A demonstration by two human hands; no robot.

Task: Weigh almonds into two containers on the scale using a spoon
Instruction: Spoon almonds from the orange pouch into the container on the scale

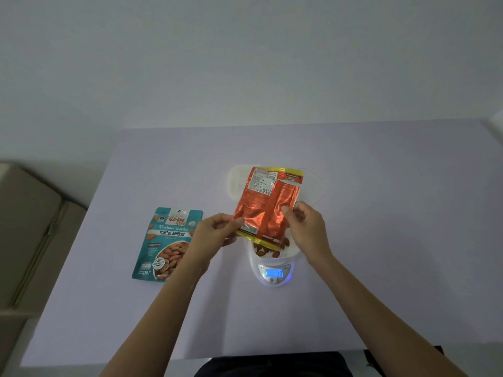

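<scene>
**Orange foil packet held mouth-down over the scale**

Two bags are in view. The teal pouch (168, 246) lies flat on the table (381, 213), well to the left of the scale. It reads "Koh-Kae Plus", "Protein snacks", "Roasted Almonds" and, in a round seal, "UNSALTED", above a picture of almonds. The orange packet (268, 205) is shiny, crinkled foil with yellow bands at both ends. Its back faces the camera, with a white panel of small print too fine to read.

The left hand (215, 229) pinches the packet's lower left edge between thumb and fingers. The right hand (307, 227) pinches its right edge the same way, fingers curled. Between them the packet hangs in the air, its lower yellow edge just above the bowl (289, 253).

That shallow white bowl sits on the one scale (273, 284), a white, rounded plastic body. Brown almonds (265, 251) lie in the bowl; several show, but the packet covers part of them, so no count is possible. The scale's display (274, 273) glows blue with two digits, the first a 1 and the second too blurred to tell.

A second pale, translucent plastic container (236, 182) lies on the table behind the packet, largely hidden by it.
</scene>
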